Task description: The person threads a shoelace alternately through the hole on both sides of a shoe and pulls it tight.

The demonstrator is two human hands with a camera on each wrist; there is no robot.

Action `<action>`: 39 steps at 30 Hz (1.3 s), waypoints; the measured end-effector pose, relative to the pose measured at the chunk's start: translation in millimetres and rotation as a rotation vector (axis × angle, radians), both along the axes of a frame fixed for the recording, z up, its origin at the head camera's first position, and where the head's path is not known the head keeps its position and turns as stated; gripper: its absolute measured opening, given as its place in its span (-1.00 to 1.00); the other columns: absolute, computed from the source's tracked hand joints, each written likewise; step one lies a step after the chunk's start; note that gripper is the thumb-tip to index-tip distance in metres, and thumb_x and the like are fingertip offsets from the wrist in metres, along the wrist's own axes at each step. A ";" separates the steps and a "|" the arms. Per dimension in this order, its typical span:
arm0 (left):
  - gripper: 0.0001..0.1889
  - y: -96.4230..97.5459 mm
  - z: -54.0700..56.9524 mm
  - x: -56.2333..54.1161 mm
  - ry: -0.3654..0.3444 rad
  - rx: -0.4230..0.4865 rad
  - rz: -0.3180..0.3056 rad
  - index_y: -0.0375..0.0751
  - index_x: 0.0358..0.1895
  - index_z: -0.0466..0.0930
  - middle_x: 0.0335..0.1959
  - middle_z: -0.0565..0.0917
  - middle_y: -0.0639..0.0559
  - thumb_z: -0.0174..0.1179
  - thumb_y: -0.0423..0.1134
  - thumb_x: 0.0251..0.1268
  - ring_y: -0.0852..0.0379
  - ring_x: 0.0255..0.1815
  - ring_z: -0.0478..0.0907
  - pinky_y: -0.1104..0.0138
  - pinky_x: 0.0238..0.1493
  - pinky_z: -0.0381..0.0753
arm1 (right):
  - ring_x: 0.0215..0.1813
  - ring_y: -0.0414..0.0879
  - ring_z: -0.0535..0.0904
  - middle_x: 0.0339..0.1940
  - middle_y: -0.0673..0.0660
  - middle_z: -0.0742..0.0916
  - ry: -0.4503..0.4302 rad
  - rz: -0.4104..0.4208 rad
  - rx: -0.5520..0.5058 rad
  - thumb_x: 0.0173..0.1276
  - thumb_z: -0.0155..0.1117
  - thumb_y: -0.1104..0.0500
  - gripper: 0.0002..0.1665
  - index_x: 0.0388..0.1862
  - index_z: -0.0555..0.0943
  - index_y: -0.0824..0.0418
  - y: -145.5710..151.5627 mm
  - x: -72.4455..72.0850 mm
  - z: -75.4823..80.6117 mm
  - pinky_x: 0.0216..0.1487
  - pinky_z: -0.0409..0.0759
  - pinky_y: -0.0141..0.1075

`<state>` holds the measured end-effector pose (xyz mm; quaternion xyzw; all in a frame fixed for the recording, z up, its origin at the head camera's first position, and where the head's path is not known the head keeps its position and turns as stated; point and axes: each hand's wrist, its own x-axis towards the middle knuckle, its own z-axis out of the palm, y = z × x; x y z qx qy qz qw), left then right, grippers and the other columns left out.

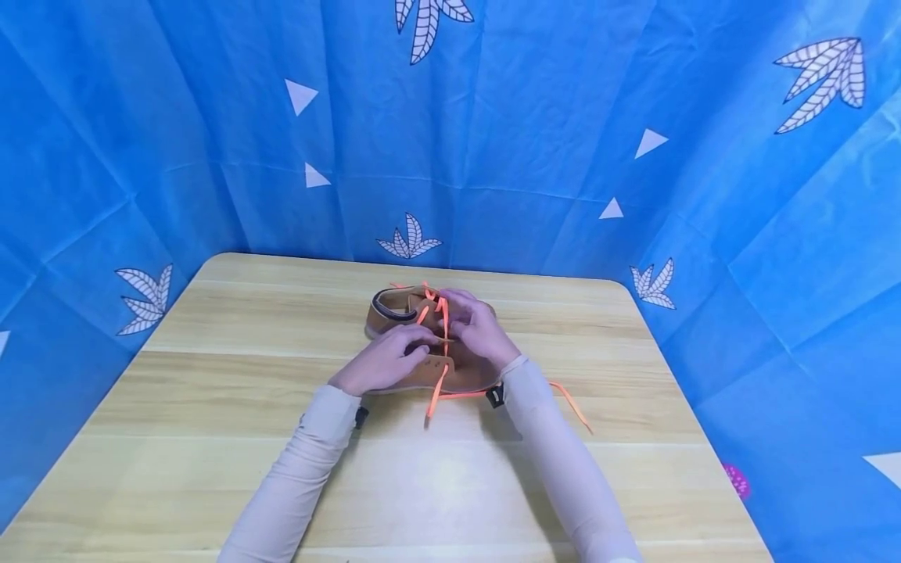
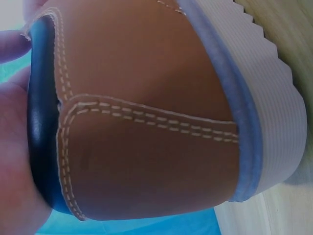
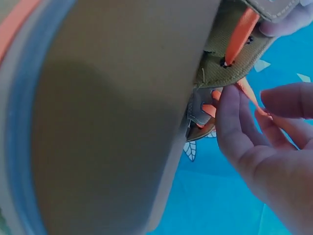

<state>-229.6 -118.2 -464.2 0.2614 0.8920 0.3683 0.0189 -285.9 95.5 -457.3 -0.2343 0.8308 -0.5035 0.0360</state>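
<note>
A brown leather lace-up shoe (image 1: 408, 378) lies sideways before me, toe to the right. The left wrist view shows its stitched heel side (image 2: 146, 156) and dark padded collar (image 2: 41, 112). At the lacing opening, my left hand (image 1: 387, 360) grips the edge of the tongue (image 3: 215, 68) with its fingertips. Over the front part, my right hand (image 1: 482, 328) pinches an orange shoelace (image 3: 249, 93) that comes from the tongue. Orange lace also runs through the eyelet flap (image 1: 438, 363). More brown leather with a dark-lined opening (image 1: 394, 305) shows behind; whether it is a second shoe I cannot tell.
The shoe rests on a light wooden table (image 1: 211, 438). One lace end (image 1: 431, 410) hangs in front of the shoe, and another (image 1: 573, 407) trails right, beyond the right wrist. A blue patterned curtain (image 1: 535, 156) surrounds the table's back and sides.
</note>
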 end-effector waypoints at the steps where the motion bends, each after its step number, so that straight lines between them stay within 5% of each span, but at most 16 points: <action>1: -0.64 0.0 -0.1 0.1 0.004 -0.001 -0.004 -0.18 0.24 0.64 0.24 0.70 -0.06 0.04 -0.17 0.55 -0.08 0.39 0.56 -0.02 0.46 0.48 | 0.19 0.19 0.73 0.57 0.13 0.47 -0.004 -0.008 0.011 0.37 0.23 0.52 -0.26 0.51 0.45 0.19 -0.7 -1.0 -0.3 0.11 0.76 -0.15; 7: -0.66 0.2 4.7 3.4 0.017 -0.011 -0.008 -0.20 0.21 0.66 0.26 0.66 -0.09 0.04 -0.20 0.55 -0.11 0.43 0.52 -0.03 0.50 0.43 | 0.13 0.18 0.76 0.54 0.15 0.52 -0.052 -0.026 0.017 0.38 0.31 0.46 -0.24 0.53 0.45 0.09 -3.7 -6.9 -2.6 0.09 0.76 -0.15; 11: -0.68 4.3 13.5 13.9 0.108 -0.061 0.047 -0.19 0.17 0.68 0.24 0.61 -0.06 0.08 -0.20 0.51 -0.10 0.36 0.52 -0.03 0.45 0.47 | 0.11 0.13 0.77 0.43 0.22 0.62 -0.159 -0.093 -0.044 0.38 0.34 0.43 -0.18 0.58 0.38 0.07 -1.8 -9.8 -8.2 0.13 0.75 -0.16; 14: -0.76 9.8 21.6 29.9 0.221 -0.103 0.136 -0.17 0.04 0.72 0.00 0.66 0.00 0.14 -0.23 0.45 0.03 0.02 0.62 0.11 0.14 0.66 | 0.14 0.13 0.76 0.27 0.28 0.72 -0.235 -0.153 -0.122 0.34 0.40 0.41 -0.15 0.58 0.36 0.16 -2.1 -10.2 -10.4 0.16 0.73 -0.19; 17: -0.82 19.7 24.8 50.1 0.261 -0.175 0.197 -0.07 -0.36 0.70 -0.42 0.62 0.12 0.18 -0.21 0.45 0.18 -0.41 0.54 0.29 -0.34 0.61 | 0.10 0.11 0.79 0.08 0.29 0.81 -0.287 -0.192 -0.192 0.32 0.44 0.37 -0.30 0.45 0.49 0.27 -1.7 -9.2 -11.3 0.12 0.75 -0.21; 21: -0.56 39.4 9.8 66.2 0.244 -0.278 0.240 0.03 -0.66 0.44 -0.65 0.52 0.13 0.20 -0.06 0.48 0.15 -0.61 0.50 0.26 -0.62 0.47 | -0.09 0.02 0.84 -0.03 0.34 0.83 -0.339 -0.208 -0.288 0.33 0.42 0.39 -0.54 0.21 0.64 0.40 2.1 -8.6 -12.6 -0.04 0.79 -0.24; 26: -0.57 55.2 -12.7 67.8 0.298 -0.278 0.289 -0.02 -0.67 0.43 -0.61 0.63 0.02 0.27 -0.11 0.42 -0.06 -0.54 0.66 0.06 -0.59 0.57 | -0.26 -0.14 0.83 -0.02 0.39 0.81 -0.368 -0.211 -0.321 0.33 0.40 0.43 -0.63 0.12 0.67 0.48 3.7 -9.7 -12.1 -0.13 0.79 -0.28; 29: -0.61 54.6 -17.5 65.5 0.231 -0.234 0.278 -0.03 -0.66 0.46 -0.61 0.62 0.03 0.25 -0.20 0.41 -0.03 -0.55 0.63 0.07 -0.57 0.56 | -0.27 -0.13 0.83 -0.03 0.36 0.82 -0.366 -0.217 -0.278 0.33 0.42 0.40 -0.64 0.10 0.69 0.44 0.2 -11.6 -9.5 -0.14 0.80 -0.25; 32: -0.67 51.0 -20.8 61.4 0.078 -0.148 0.226 -0.04 -0.59 0.59 -0.56 0.65 0.10 0.19 -0.22 0.44 0.12 -0.52 0.58 0.17 -0.48 0.56 | -0.27 -0.12 0.83 -0.06 0.31 0.84 -0.343 -0.219 -0.199 0.32 0.45 0.36 -0.67 0.07 0.72 0.39 -5.6 -14.3 -5.7 -0.20 0.80 -0.25; 35: -0.70 47.7 -24.6 56.4 -0.050 -0.025 0.128 -0.11 -0.45 0.73 -0.49 0.72 0.11 0.11 -0.27 0.49 0.28 -0.49 0.53 0.32 -0.35 0.58 | -0.33 -0.16 0.80 -0.12 0.27 0.86 -0.302 -0.230 -0.095 0.30 0.49 0.31 -0.72 -0.01 0.75 0.33 -10.7 -17.5 -1.1 -0.29 0.78 -0.31; 39: -0.66 42.4 -27.0 51.2 -0.202 0.141 -0.021 -0.32 -0.36 0.74 -0.63 0.61 0.09 0.03 -0.30 0.57 0.32 -0.64 0.38 0.43 -0.50 0.42 | -0.45 -0.21 0.73 -0.22 0.23 0.87 -0.263 -0.240 0.018 0.29 0.50 0.31 -0.80 -0.11 0.76 0.31 -15.7 -21.7 4.1 -0.41 0.71 -0.37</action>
